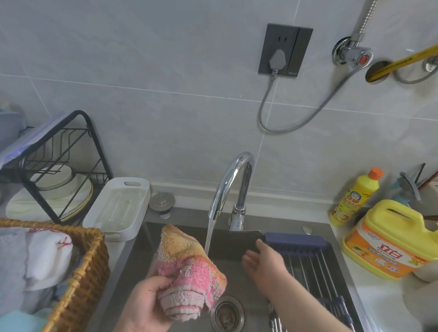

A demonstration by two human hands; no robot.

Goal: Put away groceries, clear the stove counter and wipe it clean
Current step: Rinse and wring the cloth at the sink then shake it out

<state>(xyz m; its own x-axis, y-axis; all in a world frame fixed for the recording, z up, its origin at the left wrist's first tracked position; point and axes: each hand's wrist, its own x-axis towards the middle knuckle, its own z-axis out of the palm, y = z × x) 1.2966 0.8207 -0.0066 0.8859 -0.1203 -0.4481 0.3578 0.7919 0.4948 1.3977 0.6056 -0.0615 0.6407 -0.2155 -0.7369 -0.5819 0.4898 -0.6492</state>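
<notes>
Our left hand grips a bunched pink and orange cloth over the sink, just left of the water running from the tap. Our right hand hovers with its fingers relaxed and apart, holding nothing, beside the stream and above the sink rack. A yellow detergent jug stands on the worktop to the right.

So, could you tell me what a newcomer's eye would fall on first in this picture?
The pink and orange cloth stands out first, gripped by the left hand over the sink, at the edge of the water stream running from the chrome faucet. The right hand hovers open just right of the stream. A bright yellow detergent jug sits on the counter right of the sink.
</notes>
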